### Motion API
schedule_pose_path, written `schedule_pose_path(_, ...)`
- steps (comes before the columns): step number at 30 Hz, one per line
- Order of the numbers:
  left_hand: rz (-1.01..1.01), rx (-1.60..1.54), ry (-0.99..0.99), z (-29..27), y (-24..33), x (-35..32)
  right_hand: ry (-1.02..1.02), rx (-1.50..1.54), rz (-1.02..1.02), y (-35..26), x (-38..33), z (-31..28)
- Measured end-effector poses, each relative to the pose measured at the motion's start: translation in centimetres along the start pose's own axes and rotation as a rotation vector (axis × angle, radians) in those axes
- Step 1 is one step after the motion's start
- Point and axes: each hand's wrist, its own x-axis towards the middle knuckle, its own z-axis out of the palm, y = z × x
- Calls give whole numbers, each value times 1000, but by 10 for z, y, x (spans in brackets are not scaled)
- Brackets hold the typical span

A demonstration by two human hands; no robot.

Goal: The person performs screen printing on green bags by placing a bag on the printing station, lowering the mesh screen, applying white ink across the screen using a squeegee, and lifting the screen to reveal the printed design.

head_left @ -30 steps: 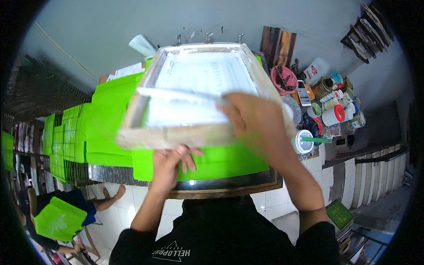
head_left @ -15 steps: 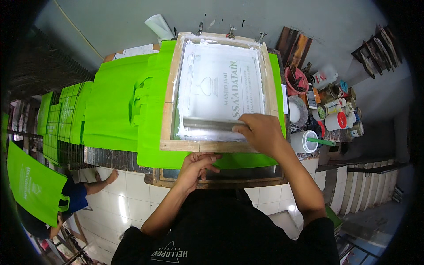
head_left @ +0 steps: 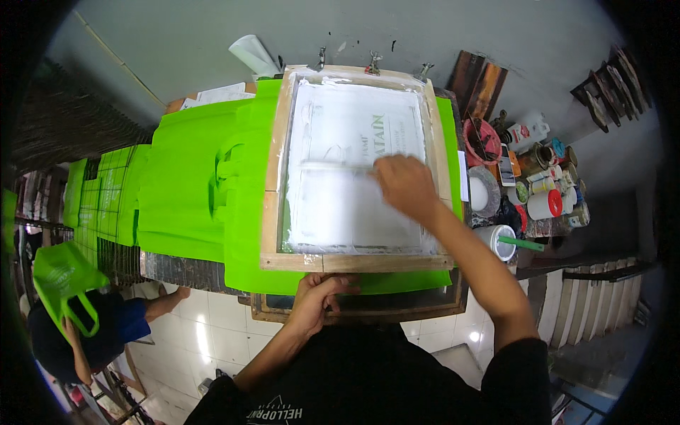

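A wooden-framed printing screen (head_left: pixel 354 263) lies over a green bag (head_left: pixel 404 279), its mesh largely coated with white ink. My right hand (head_left: pixel 407 185) is closed around the right end of a long, narrow squeegee (head_left: pixel 333 167), which lies crosswise on the mesh around its middle. Part of the printed design shows beyond the blade. At the screen's near edge is my left hand (head_left: pixel 317 301), fingers loosely bent and apart. Its fingertips lie close to the frame's underside and the green bag; contact is hard to make out.
More green bags (head_left: pixel 184 177) spread leftward, near a wire rack (head_left: pixel 113 184). Metal clamps (head_left: pixel 373 62) line the far frame edge. On the right stand a white tub (head_left: pixel 489 237) with a green-handled tool, a pink bowl (head_left: pixel 482 127) and several jars. At lower left another person holds a green bag (head_left: pixel 67 273).
My right hand has pushed the squeegee from the near end to about the middle, leaving white over the mesh behind it. The other person's bag has turned and dropped lower.
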Motion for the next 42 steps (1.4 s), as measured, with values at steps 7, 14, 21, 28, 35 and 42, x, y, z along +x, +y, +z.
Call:
schedule_pose_path(7, -94, -305, -39, 9, 13, -6, -333, 8, 273, 118, 129, 9)
schedule_pose_path(14, -229, -235, -272, -3, 18, -6, -331, -92, 365, 151, 161, 25)
schedule_pose_path(21, 557, 564, 27, 30, 139, 88, -175, -226, 377, 120, 139, 33)
schedule_pose_path(28, 1218, 1335, 320, 21, 241, 203, -199, -171, 331, 82, 114, 24)
schedule_pose_path(35, 940, 1434, 255, 12, 214, 177, -228, -126, 309, 49, 73, 5)
schedule_pose_path(42, 933, 1410, 219, 1, 168, 111, -166, -49, 300, -4, 20, -7)
